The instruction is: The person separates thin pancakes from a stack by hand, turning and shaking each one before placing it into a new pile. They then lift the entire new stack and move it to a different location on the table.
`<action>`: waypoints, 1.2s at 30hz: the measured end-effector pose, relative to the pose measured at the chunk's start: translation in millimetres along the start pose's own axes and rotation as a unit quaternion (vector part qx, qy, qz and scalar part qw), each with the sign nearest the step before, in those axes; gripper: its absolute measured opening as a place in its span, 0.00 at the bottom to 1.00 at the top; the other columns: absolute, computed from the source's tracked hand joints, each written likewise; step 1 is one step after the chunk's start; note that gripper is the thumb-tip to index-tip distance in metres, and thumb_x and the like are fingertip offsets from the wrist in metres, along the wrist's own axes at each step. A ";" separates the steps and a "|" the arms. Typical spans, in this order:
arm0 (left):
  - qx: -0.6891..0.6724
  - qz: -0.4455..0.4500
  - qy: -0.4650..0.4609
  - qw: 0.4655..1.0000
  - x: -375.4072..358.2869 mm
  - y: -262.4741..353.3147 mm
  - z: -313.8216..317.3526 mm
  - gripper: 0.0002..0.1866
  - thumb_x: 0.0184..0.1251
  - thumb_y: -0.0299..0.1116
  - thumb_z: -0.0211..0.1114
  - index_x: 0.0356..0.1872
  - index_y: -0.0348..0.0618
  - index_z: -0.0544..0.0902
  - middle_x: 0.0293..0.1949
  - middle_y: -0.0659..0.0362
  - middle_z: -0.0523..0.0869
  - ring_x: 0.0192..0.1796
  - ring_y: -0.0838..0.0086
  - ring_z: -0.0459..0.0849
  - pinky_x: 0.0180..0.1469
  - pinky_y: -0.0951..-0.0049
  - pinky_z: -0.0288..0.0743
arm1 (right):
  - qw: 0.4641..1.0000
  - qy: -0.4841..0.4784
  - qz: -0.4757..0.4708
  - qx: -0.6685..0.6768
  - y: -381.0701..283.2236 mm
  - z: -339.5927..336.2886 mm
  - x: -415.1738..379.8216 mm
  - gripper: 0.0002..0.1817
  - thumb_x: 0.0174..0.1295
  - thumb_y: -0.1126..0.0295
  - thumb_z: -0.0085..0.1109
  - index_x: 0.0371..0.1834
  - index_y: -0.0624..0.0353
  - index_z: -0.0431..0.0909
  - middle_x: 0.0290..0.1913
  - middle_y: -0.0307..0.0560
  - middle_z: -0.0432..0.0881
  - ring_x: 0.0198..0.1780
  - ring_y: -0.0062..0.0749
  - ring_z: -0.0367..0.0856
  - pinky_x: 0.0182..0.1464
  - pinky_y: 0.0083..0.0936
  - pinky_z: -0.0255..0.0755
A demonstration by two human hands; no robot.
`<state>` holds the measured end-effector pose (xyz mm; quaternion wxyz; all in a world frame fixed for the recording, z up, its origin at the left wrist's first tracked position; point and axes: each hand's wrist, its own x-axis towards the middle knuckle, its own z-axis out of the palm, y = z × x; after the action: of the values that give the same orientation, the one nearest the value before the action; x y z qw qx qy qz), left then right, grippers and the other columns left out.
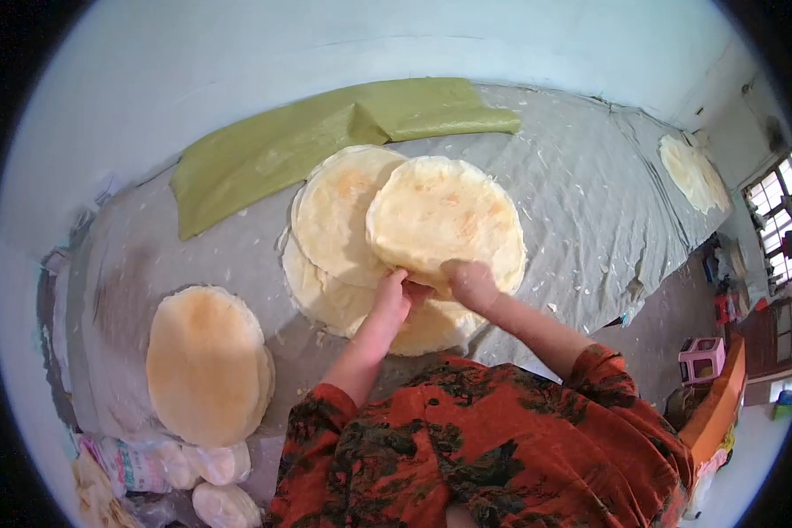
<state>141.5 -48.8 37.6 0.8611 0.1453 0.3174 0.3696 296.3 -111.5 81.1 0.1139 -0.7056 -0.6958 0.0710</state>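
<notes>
Several round, pale flatbreads lie overlapping on the grey cloth in front of me. The top flatbread (444, 211) has light brown spots, and its near edge is lifted slightly. My left hand (398, 297) grips that near edge, fingers closed and partly under the bread. Close by on the right, my right hand (473, 285) is curled closed at the same edge; its fingertips are hidden. Beneath and to the left lies another flatbread (339, 211), with more bread (321, 286) showing below it.
A neat stack of flatbreads (204, 365) stands at the left, with bagged breads (224, 506) below it. A folded green sheet (273, 145) lies along the wall. One more flatbread (693, 174) rests at the far right. A pink stool (701, 359) stands on the floor.
</notes>
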 end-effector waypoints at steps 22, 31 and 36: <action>0.306 0.055 0.219 0.925 26.3 15.2 -35.1 0.10 0.47 0.24 0.60 0.32 0.36 0.73 0.24 0.59 0.74 0.18 0.74 0.72 0.17 0.75 0.65 | 0.976 0.134 -0.021 -0.170 39.7 -120.4 70.4 0.13 0.52 0.71 0.47 0.38 0.50 0.81 0.31 0.52 0.81 0.32 0.44 0.81 0.35 0.40 0.74; 0.039 -0.053 0.079 0.995 5.4 10.3 -23.6 0.15 0.59 0.28 0.52 0.48 0.39 0.71 0.43 0.51 0.77 0.44 0.60 0.78 0.45 0.57 0.75 | 0.996 -0.026 -0.017 -0.089 -1.3 -10.2 6.6 0.06 0.51 0.68 0.52 0.27 0.54 0.77 0.26 0.49 0.80 0.30 0.44 0.81 0.30 0.38 0.74; -0.034 -0.062 0.016 0.997 14.5 2.4 -18.9 0.20 0.68 0.39 0.41 0.53 0.37 0.69 0.52 0.48 0.75 0.52 0.51 0.75 0.55 0.45 0.69 | 0.996 0.061 -0.038 -0.043 -26.1 16.0 -20.2 0.20 0.47 0.52 0.61 0.36 0.56 0.75 0.30 0.49 0.79 0.34 0.44 0.80 0.34 0.38 0.74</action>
<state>135.5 -36.3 18.1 0.8818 0.0901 0.3265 0.3281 266.5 -130.5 71.3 0.1287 -0.6862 -0.7159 -0.0066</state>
